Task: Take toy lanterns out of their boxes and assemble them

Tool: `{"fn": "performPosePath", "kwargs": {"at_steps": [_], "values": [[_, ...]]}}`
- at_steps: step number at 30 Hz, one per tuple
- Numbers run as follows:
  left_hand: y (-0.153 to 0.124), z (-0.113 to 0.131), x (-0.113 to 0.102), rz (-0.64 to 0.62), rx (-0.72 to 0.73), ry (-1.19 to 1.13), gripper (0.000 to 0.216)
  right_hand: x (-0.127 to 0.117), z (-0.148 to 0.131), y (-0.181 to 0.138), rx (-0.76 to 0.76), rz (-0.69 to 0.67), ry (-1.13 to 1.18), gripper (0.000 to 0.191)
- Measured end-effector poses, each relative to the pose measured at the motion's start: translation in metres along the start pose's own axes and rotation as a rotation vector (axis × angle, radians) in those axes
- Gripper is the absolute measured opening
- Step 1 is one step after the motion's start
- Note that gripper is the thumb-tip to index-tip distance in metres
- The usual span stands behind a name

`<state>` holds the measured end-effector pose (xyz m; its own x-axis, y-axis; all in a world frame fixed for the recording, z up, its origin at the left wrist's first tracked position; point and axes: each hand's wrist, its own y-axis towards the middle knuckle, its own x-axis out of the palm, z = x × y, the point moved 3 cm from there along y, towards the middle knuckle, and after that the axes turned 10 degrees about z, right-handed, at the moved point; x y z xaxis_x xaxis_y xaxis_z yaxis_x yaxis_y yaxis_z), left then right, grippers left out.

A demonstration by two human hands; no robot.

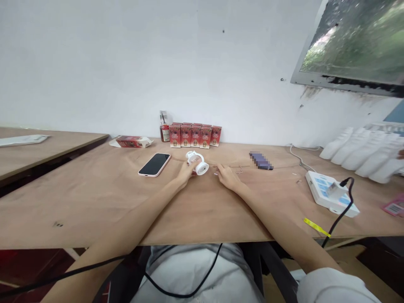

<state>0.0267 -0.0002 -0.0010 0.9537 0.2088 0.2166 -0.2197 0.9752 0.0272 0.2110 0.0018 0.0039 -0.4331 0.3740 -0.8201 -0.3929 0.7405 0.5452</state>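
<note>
Head view: the left hand [184,174] grips a white plastic object with round, ring-like ends [202,168] just above or on the brown wooden table [195,214], between the black-screened phone with a pale rim [155,164] and the right hand [228,176]. The right hand's fingers touch the tabletop, slightly bent; whether they pinch anything, I cannot tell. Upright red printed cardboard boxes [190,136] stand behind.
</note>
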Motion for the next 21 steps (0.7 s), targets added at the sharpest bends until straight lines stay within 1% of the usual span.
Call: {"fn": "performPosePath", "kwargs": {"at_steps": [3,6,9,11,18,21], "values": [[-0.004,-0.002,0.005,-0.028,-0.108,-0.094,0.038,-0.001,0.008,0.001,0.050,0.027,0.114,0.034],[-0.004,-0.003,0.007,-0.098,-0.217,-0.118,0.033,0.001,0.013,0.002,0.106,-0.010,0.191,0.028],[-0.002,-0.002,0.005,-0.100,-0.284,-0.134,0.027,0.004,0.013,0.003,0.127,-0.026,0.207,0.021],[-0.001,-0.002,0.004,-0.080,-0.299,-0.153,0.025,0.004,0.012,0.003,0.116,-0.035,0.167,0.021],[-0.001,-0.002,0.004,-0.045,-0.309,-0.138,0.031,-0.001,0.001,0.004,-0.006,-0.106,-0.088,0.027],[-0.002,-0.001,0.004,-0.036,-0.304,-0.156,0.027,-0.003,-0.005,0.003,-0.057,-0.129,-0.150,0.029]]}}
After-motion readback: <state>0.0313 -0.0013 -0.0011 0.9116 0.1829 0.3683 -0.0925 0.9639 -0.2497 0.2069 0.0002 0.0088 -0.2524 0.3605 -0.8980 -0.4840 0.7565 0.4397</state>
